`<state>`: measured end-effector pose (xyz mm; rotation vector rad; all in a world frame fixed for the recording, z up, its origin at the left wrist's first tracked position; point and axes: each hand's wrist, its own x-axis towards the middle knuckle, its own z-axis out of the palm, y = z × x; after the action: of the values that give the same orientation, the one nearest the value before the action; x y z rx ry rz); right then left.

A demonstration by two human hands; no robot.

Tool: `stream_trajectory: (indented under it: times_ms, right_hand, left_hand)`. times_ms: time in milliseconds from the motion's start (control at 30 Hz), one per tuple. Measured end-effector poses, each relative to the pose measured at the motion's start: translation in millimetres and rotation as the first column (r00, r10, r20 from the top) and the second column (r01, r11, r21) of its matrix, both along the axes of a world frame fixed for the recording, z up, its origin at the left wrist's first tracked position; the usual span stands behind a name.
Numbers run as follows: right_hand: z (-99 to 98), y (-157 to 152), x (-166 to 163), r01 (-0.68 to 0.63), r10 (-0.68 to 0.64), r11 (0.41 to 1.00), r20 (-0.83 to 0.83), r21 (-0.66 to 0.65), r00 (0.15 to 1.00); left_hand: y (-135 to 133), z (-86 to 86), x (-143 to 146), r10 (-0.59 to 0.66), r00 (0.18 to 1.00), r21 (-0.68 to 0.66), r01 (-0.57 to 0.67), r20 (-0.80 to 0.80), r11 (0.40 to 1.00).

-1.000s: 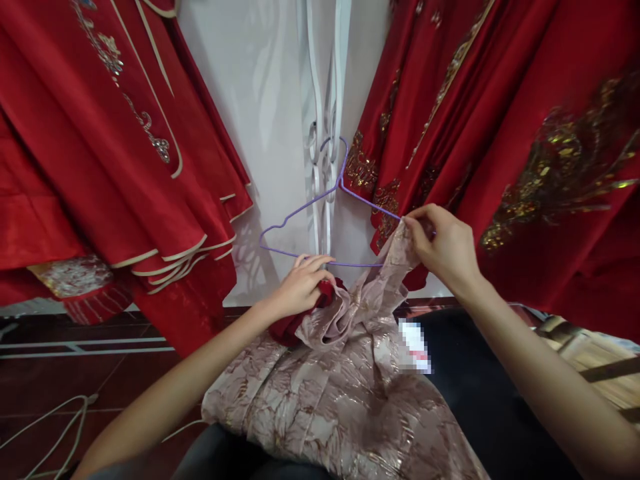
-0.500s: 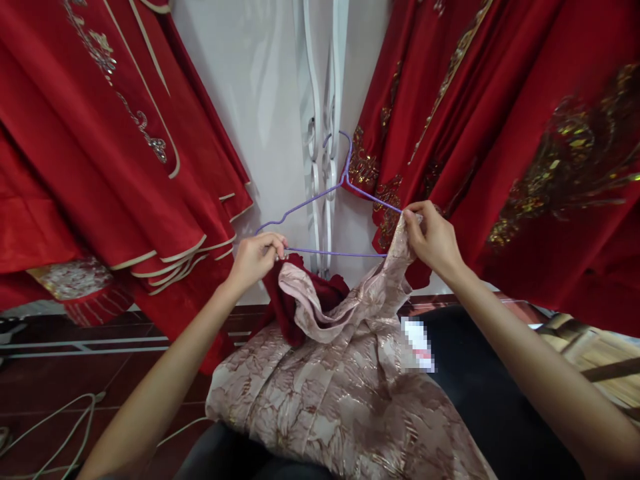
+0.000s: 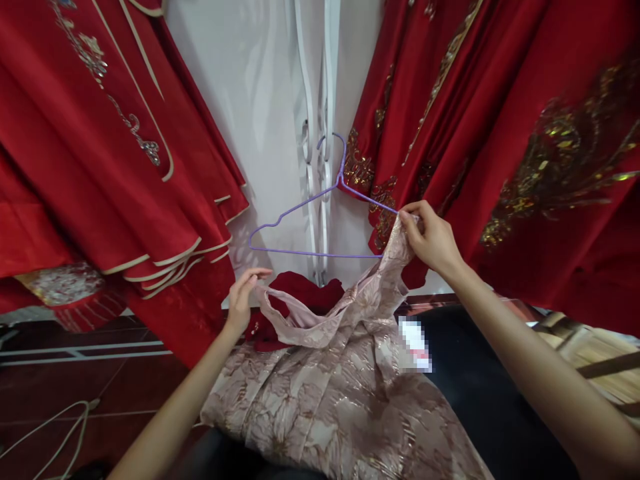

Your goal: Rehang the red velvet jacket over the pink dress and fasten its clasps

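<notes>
A pale pink dress with a metallic gold pattern lies over my lap, its neckline facing up. My right hand is closed on one of its shoulder straps, around the right end of a purple wire hanger. The hanger's hook points up, and its left end is bare. At the dress's other shoulder, my left hand has the strap edge at its fingers, which reach out over it; its thumb is mostly hidden. Dark red cloth shows behind the neckline.
Red embellished garments hang at the left and the right. White panels stand between them. Pale cable and a metal rail are low at the left; a woven item is at the right.
My left hand has let go of the hanger's left side and moved down and left to the dress's left strap. That strap has spread leftward. My right hand keeps its hold.
</notes>
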<state>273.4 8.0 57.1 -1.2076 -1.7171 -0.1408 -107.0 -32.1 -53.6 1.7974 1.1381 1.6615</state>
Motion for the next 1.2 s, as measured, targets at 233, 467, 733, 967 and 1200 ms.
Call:
stream_trajectory:
  times_ms: [233,467,733,967,1200]
  right_hand:
    - [0.9,0.3,0.2,-0.012,0.012,1.0,-0.003,-0.025,1.0]
    - [3.0,-0.2,-0.4,-0.021,0.021,0.999,0.001,-0.031,1.0]
    - [2.1,1.7,0.6,-0.033,0.033,0.999,0.027,-0.008,0.999]
    - [4.4,4.0,4.1,-0.002,0.002,0.999,-0.009,-0.032,1.0]
    - [5.7,7.4,7.1,-0.007,0.007,1.0,0.018,-0.016,1.0]
  left_hand:
    - [-48.2,57.4,-6.7,-0.005,0.8,0.346,0.265,-0.6,0.9]
    - [-73.3,57.3,-25.1,0.051,0.506,0.37,0.555,-0.861,0.745]
    - [-92.3,11.7,0.6,-0.145,0.482,0.176,0.559,-0.864,0.81]
    - [-13.8,19.2,-7.9,0.124,0.992,-0.154,-0.117,0.035,0.981]
    - [27.6,22.9,-18.8,0.221,0.932,-0.247,-0.151,0.288,0.957]
